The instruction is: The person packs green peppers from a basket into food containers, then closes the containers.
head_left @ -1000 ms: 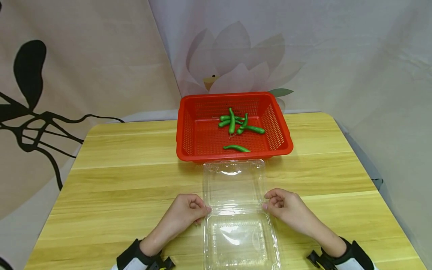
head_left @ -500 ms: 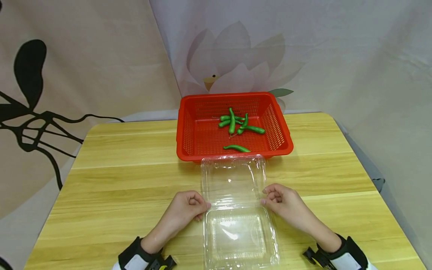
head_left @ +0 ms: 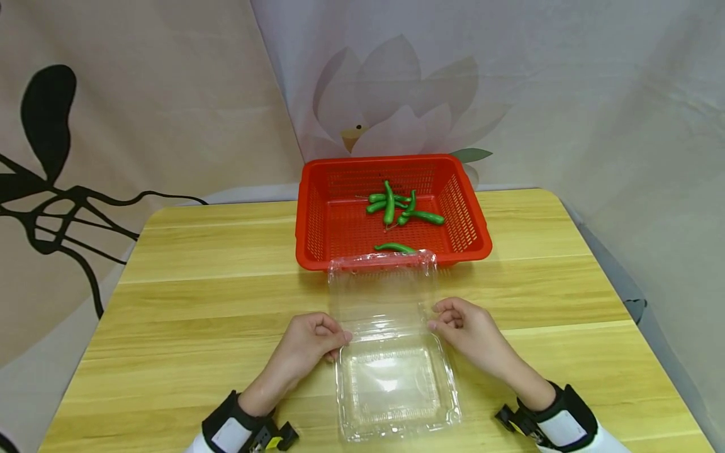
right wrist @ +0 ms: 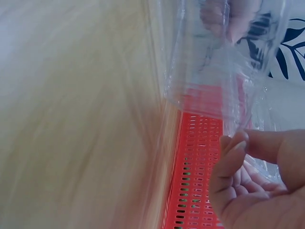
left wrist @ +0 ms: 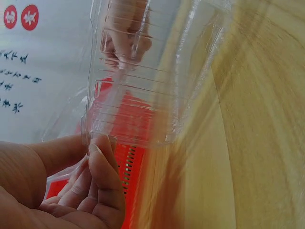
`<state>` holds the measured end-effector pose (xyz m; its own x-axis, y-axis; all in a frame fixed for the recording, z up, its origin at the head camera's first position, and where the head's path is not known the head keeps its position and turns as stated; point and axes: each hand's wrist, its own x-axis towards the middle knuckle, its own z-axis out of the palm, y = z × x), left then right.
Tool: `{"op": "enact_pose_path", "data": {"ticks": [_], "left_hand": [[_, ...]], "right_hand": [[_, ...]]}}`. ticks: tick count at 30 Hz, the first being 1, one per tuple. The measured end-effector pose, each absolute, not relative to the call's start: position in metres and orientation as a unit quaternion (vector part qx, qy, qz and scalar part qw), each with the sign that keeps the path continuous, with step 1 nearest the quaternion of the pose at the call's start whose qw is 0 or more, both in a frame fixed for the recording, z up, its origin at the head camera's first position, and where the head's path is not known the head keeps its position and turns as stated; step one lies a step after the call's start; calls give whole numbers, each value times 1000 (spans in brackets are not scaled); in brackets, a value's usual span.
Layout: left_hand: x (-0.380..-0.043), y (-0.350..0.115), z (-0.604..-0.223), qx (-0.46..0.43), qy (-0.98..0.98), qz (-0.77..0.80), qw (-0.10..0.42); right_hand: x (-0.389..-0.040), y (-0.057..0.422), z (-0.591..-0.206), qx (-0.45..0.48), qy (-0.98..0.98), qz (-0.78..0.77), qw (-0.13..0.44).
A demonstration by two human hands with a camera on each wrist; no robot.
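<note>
A clear plastic clamshell container [head_left: 391,384] lies opened out, its lid half pointing toward the back and its tray half toward the person. My left hand [head_left: 311,343] pinches its left edge near the hinge between thumb and forefinger. On the opposite edge, my right hand [head_left: 467,327] pinches the plastic in the same way. Both wrist views show the thumb and forefinger of the left hand [left wrist: 95,176] and the right hand [right wrist: 252,171] meeting on the thin rim. The lid's far edge overlaps the front rim of a red basket [head_left: 311,214] in the head view.
Several green chili peppers [head_left: 389,204] lie in the red basket at the back of the wooden table [head_left: 209,277]. One pepper [head_left: 394,247] rests near its front wall. A printed cloth backdrop [head_left: 566,94] hangs behind the table.
Both hands have moved the clamshell container away from the person and slightly left. Its lid edge now overlaps the basket's front rim, and its near edge has come into view.
</note>
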<state>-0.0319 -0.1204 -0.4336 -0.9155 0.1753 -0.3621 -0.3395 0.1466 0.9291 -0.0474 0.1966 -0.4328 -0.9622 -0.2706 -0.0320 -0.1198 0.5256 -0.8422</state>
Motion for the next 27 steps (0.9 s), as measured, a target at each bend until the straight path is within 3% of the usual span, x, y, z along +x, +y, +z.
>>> {"op": "enact_pose_path", "data": {"ticks": [17, 27], "left_hand": [[-35, -125, -437, -87, 732, 650, 184], [-36, -135, -434, -85, 721, 660, 192]], "right_hand": [[-63, 180, -436, -108, 864, -489, 61], [-66, 179, -433, -106, 862, -490, 78]]}}
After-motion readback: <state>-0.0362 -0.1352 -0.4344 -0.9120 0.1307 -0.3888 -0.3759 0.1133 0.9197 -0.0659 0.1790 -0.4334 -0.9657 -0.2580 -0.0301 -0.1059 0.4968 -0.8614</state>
